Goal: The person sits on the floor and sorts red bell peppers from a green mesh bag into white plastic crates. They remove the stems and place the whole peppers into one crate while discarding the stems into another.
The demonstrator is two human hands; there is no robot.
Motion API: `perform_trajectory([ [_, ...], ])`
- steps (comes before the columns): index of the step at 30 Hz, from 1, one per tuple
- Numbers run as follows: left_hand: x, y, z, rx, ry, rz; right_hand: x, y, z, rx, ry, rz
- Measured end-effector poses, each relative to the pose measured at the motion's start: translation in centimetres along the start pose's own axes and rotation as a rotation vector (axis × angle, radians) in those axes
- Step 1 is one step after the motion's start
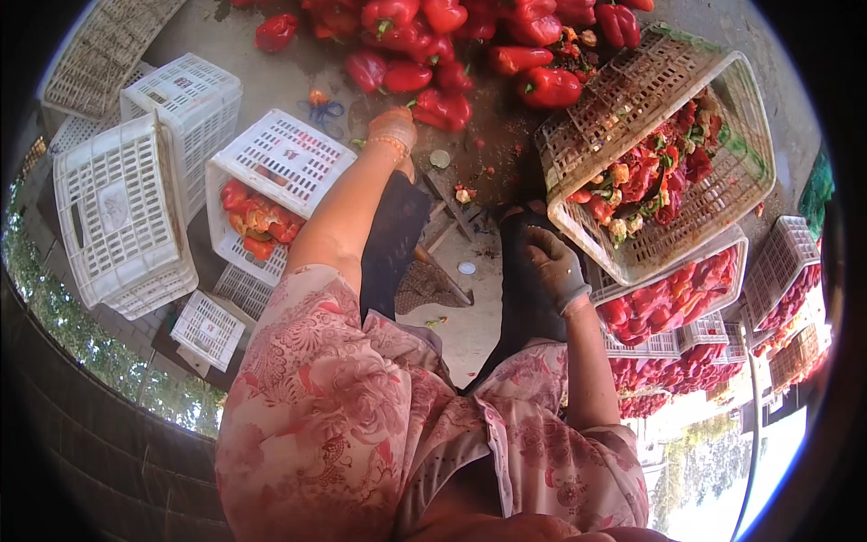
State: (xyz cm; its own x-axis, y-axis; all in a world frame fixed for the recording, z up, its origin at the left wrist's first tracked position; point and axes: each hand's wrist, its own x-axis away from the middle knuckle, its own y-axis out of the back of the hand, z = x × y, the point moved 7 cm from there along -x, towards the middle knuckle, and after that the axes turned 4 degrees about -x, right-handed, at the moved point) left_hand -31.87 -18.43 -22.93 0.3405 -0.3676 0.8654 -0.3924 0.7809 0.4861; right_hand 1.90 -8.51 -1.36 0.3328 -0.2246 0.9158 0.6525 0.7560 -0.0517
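Note:
My left hand (pixel 393 129), in a thin glove stained orange, reaches to the near edge of a heap of red bell peppers (pixel 406 76). Its fingertips are at the stem end of one red bell pepper (pixel 443 110); whether they grip it is unclear. Over my right knee, my right hand (pixel 557 267) wears a pale, dirty glove, with its fingers curled; anything inside them is hidden. To the right, a tilted, stained plastic crate (pixel 637 261) holds pepper cores, stems and red scraps. At left, a white plastic crate (pixel 291 152) on its side contains red and orange pepper pieces.
More white crates (pixel 122 210) stand at far left. Crates full of red pepper pieces (pixel 670 298) line the right side. Between my legs are a low wooden frame (pixel 450 206) and a pale round disc (pixel 467 268). Blue string (pixel 326 114) and scraps lie on the wet floor.

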Motion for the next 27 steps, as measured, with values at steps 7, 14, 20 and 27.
perform_trajectory([
  [7, -9.0, -2.9, -1.7, -0.005, -0.044, 0.047, -5.6, -1.3, 0.6, -0.008, 0.073, -0.002],
  [14, -6.0, 0.5, -5.5, -0.508, -1.023, -0.020, -5.6, 0.3, 3.9, 0.096, 0.230, 0.058],
  [20, 5.0, 16.2, -10.7, -0.094, -0.904, -0.005, -2.9, 1.5, 10.6, 0.520, 0.508, -0.177],
  [27, 24.6, 21.6, -19.1, -0.255, -1.692, -0.661, 5.1, 0.8, 12.4, 0.742, 0.990, -0.824],
])
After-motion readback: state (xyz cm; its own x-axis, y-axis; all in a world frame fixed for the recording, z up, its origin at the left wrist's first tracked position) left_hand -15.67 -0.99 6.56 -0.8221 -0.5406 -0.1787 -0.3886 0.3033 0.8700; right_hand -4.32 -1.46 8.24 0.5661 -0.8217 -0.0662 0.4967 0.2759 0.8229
